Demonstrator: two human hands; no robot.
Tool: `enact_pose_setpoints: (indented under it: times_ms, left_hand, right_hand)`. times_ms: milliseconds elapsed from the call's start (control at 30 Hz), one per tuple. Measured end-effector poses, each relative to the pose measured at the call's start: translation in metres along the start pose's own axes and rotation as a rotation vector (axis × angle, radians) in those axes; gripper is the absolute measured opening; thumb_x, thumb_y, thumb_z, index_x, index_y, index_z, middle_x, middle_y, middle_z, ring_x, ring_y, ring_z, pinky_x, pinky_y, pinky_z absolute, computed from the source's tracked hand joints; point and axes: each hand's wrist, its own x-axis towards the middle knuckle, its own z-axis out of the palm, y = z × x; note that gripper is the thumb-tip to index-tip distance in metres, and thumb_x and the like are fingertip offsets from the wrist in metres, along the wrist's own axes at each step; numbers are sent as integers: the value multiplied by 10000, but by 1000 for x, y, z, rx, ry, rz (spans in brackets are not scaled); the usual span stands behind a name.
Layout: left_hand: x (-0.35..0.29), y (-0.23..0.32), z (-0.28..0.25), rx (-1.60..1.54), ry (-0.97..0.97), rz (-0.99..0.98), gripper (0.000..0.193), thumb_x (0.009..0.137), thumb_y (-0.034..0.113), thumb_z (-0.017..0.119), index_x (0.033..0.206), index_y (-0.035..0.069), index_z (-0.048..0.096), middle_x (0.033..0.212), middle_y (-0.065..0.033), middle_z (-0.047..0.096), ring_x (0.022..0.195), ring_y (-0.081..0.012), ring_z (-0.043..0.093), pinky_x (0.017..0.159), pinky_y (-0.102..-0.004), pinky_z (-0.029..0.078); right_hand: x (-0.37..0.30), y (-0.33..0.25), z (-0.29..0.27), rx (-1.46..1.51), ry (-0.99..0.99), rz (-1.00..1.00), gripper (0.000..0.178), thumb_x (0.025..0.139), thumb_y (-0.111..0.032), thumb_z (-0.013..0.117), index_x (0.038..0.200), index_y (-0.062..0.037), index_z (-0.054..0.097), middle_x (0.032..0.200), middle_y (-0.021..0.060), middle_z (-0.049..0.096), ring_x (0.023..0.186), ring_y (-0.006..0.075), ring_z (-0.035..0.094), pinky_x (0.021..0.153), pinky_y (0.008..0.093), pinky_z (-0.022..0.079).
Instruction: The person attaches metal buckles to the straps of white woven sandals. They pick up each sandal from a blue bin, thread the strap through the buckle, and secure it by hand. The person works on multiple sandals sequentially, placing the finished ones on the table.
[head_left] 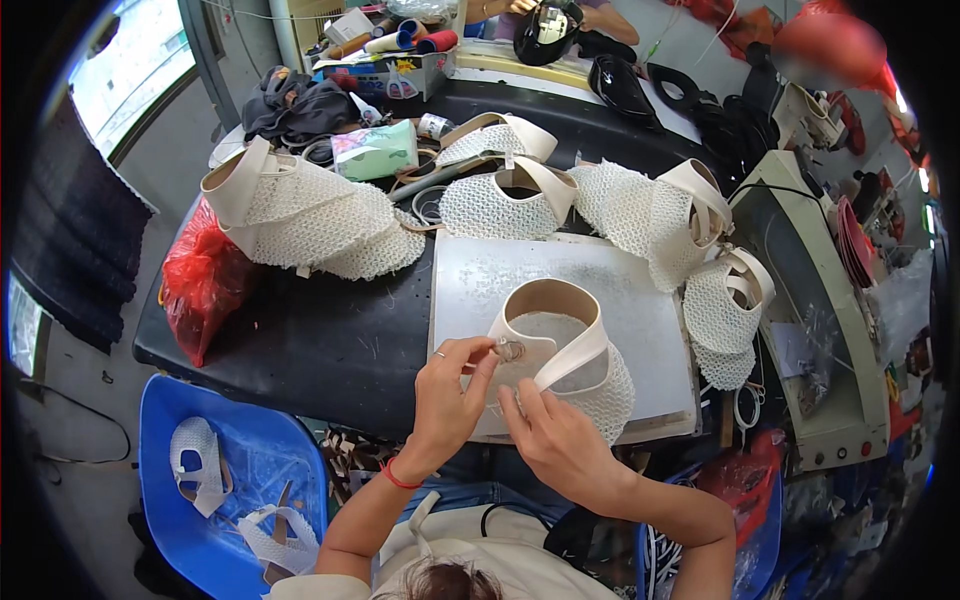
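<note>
Left hand (pixel 450 392) pinches cream woven piece (pixel 585 350) over board's (pixel 655 350) near half; right hand (pixel 560 435) pinches its strap. Gap to similar pieces (pixel 500 208) along board's far edge. Blue bin (pixel 275 430) left of board: white pieces (pixel 208 495).

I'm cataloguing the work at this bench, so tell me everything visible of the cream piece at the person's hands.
The cream piece has a holed, woven-looking body and a smooth, leather-like band curving into a loop, tan inside. It sits over the pale board, mesh toward the right. The left hand is at its left end, by a blurred shiny item; the right hand pinches the strap.
</note>
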Motion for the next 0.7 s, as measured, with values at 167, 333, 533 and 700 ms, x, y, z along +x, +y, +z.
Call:
enact_pose_setpoints:
  times_ms: [167, 333, 533, 700]
  left_hand:
    - [-1, 6, 7, -276, -15, -201, 142, 909, 94, 518, 942, -39, 557, 844, -90, 638, 772, -124, 629, 664, -254, 508]
    - [2, 8, -1, -317, -1, -242, 150, 936, 88, 456, 1000, -33, 516, 817, -86, 628, 707, -116, 616, 652, -248, 520]
    - [6, 14, -5, -318, -22, -187, 151, 938, 61, 444, 1049, -25, 499, 805, -76, 622, 706, -98, 596, 639, -227, 507]
    - [5, 13, -3, -445, -120, -193, 175, 937, 62, 462, 1101, 11, 495, 803, -49, 610, 700, -83, 582, 635, -212, 486]
  right_hand:
    - [0, 5, -12, -177, -72, -31, 376, 765, -146, 526, 1092, 32, 576, 1022, 114, 530, 731, 132, 507, 629, 239, 390]
    - [5, 7, -18, -263, -141, -95, 291, 768, -159, 529, 1006, -4, 589, 994, 107, 534, 695, 125, 510, 612, 242, 379]
    - [13, 35, -58, 136, -31, -2, 104, 761, -149, 564, 784, -63, 510, 782, 61, 469, 590, 166, 548, 501, 289, 415]
    - [13, 36, -75, 485, 444, 315, 96, 792, -73, 650, 854, -37, 586, 761, 89, 567, 582, 224, 577, 468, 308, 445]
